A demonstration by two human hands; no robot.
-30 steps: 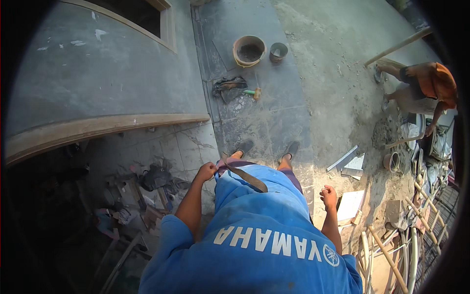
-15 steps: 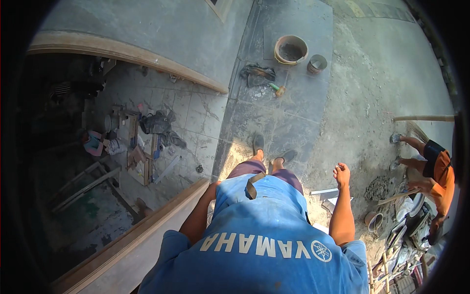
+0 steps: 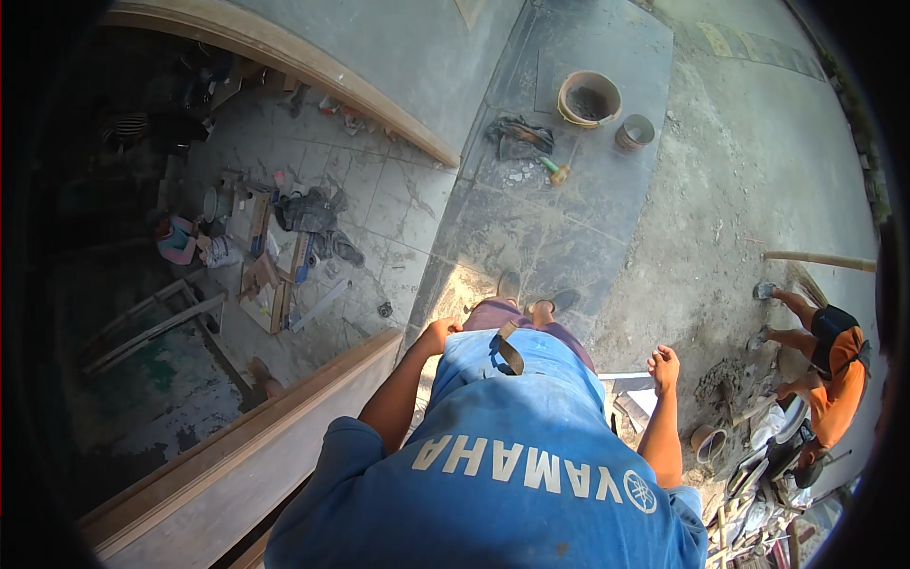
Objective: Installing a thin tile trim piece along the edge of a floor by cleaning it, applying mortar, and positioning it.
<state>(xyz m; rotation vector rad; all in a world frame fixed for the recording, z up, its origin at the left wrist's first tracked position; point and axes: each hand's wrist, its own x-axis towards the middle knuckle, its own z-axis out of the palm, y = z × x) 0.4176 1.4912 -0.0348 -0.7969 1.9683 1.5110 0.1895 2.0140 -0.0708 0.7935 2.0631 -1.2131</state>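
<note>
My left hand is beside my left hip, next to the hem of my blue shirt and my dark purple shorts. Its fingers are curled; whether they grip anything is hidden. Away from my right side, over the ground, my right hand is raised with its fingers bent in. Anything between those fingertips is too small to make out. A strap hangs at my waist. Both my feet, in dark shoes, stand at the edge of the grey tiles.
Ahead are a bucket of dark mix, a small pail, a green-handled tool and a black bag. A wooden sill borders the cluttered room at left. At right another person in orange bends beside debris with a long-handled tool.
My left hand has come forward from my side toward the front of my hip. My right hand has lowered slightly and its fingers have curled more. The view has shifted; the other person bends lower.
</note>
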